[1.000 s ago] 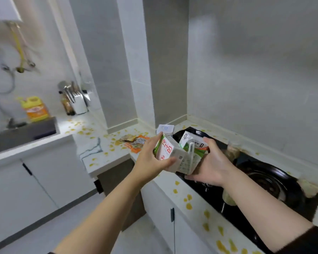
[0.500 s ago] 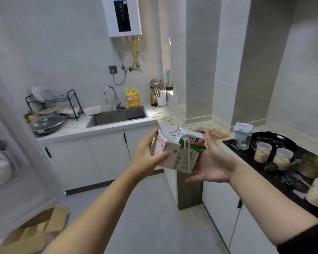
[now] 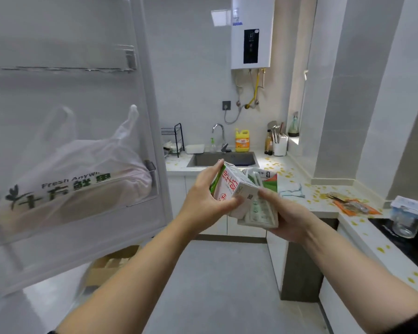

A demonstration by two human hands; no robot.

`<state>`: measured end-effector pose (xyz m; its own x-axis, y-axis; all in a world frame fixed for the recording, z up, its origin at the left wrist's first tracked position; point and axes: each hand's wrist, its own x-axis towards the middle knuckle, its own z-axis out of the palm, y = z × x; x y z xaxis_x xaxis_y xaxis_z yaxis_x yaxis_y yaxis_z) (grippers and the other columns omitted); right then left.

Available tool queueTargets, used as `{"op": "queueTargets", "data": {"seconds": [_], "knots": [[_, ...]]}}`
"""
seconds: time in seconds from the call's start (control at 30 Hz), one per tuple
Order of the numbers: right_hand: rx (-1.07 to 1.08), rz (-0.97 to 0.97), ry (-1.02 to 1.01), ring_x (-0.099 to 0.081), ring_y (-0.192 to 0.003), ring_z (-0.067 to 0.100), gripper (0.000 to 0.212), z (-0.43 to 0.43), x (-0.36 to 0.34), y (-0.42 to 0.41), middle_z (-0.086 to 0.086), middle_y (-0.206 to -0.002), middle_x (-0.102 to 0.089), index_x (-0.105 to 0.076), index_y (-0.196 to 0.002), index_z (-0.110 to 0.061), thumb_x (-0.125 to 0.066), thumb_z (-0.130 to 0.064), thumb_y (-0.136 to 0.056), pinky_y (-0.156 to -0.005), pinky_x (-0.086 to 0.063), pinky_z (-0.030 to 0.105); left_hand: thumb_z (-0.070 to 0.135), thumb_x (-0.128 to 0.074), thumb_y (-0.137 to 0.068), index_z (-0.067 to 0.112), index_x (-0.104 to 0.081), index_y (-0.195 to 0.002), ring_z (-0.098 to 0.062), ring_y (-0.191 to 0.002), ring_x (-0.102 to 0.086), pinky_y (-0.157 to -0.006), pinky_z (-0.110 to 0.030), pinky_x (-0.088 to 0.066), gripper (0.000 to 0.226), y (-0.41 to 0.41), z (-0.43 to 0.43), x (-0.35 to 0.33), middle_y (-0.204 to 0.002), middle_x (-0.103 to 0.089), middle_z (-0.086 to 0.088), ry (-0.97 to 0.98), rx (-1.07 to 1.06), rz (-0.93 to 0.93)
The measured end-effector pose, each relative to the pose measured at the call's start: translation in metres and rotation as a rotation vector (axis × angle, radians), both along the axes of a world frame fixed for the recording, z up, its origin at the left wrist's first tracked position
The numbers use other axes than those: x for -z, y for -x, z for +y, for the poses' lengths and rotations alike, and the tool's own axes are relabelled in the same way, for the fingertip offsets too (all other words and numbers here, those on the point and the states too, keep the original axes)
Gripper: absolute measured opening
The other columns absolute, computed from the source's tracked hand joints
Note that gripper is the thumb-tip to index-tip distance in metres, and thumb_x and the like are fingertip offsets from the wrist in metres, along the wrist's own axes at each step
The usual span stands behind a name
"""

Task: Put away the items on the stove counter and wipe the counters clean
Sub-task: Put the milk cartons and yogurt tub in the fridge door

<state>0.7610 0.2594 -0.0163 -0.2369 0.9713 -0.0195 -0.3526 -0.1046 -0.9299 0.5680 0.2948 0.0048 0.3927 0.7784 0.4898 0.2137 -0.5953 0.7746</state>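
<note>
A person's left hand [image 3: 203, 200] and right hand [image 3: 287, 214] both grip a bunch of small white, green and red cardboard milk cartons [image 3: 238, 189], held in mid-air beside the open white fridge door [image 3: 152, 104], likely pressed together for one trip.

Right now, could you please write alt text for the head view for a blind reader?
A left hand and a right hand grip two cartons together in a kitchen. At left, an open fridge door holds a plastic bag; behind lie a sink and a yellow-flecked counter.
</note>
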Motion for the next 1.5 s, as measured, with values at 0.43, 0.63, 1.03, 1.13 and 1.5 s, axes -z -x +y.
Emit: {"op": "queueTargets", "data": {"seconds": [0.43,0.63,1.03,1.13,1.5], "knots": [[-0.43,0.321,-0.047,-0.033,-0.136,0.039,0.049,0.059,-0.088,0.147,0.016,-0.146,-0.04,-0.035,-0.145,-0.021,-0.031,-0.042,-0.1,-0.113,-0.014,0.061,0.032,-0.08,-0.072,0.026,-0.04,-0.141,0.003,-0.103,-0.057,-0.082,-0.027,-0.056,0.08,0.17,0.022,-0.105,-0.116,-0.052,0.022,-0.26,-0.204,0.016],[-0.318,0.335,-0.182,-0.056,-0.115,0.036,0.051,0.087,-0.163,0.255,0.017,-0.133,-0.054,-0.058,-0.129,-0.016,-0.041,-0.047,-0.092,-0.088,-0.05,0.053,0.065,-0.069,-0.054,0.026,-0.035,-0.144,-0.01,-0.116,-0.05,-0.089,-0.033,-0.054,0.104,0.26,0.051,-0.177,-0.128,-0.048,0.013,-0.536,-0.366,0.209],[-0.066,0.389,-0.44,-0.062,-0.102,0.028,0.041,0.131,-0.297,0.376,0.01,-0.117,-0.063,-0.061,-0.12,-0.01,-0.05,-0.037,-0.091,-0.092,-0.048,0.043,0.081,-0.051,-0.058,0.023,-0.026,-0.149,-0.014,-0.125,-0.039,-0.104,-0.036,-0.041,0.111,0.37,0.083,-0.289,-0.136,-0.042,0.006,-0.773,-0.63,0.281],[0.035,0.336,-0.521,-0.058,-0.079,0.019,0.02,0.138,-0.318,0.387,0.001,-0.086,-0.058,-0.059,-0.098,-0.016,-0.052,-0.033,-0.091,-0.073,-0.051,0.036,0.079,-0.047,-0.06,0.021,-0.026,-0.149,-0.015,-0.127,-0.034,-0.101,-0.027,-0.032,0.109,0.385,0.093,-0.292,-0.139,-0.041,0.003,-0.783,-0.765,0.374],[0.609,-0.635,-0.589,-0.061,-0.082,0.025,0.088,0.196,-0.327,0.407,0.009,-0.104,-0.054,-0.048,-0.119,-0.003,-0.077,-0.03,-0.04,-0.057,-0.049,0.029,0.069,-0.066,-0.065,0.026,-0.027,-0.147,-0.023,-0.127,-0.029,-0.103,-0.032,-0.032,0.1,0.399,0.121,-0.303,-0.139,-0.036,-0.001,-0.701,-0.943,0.699]]}}
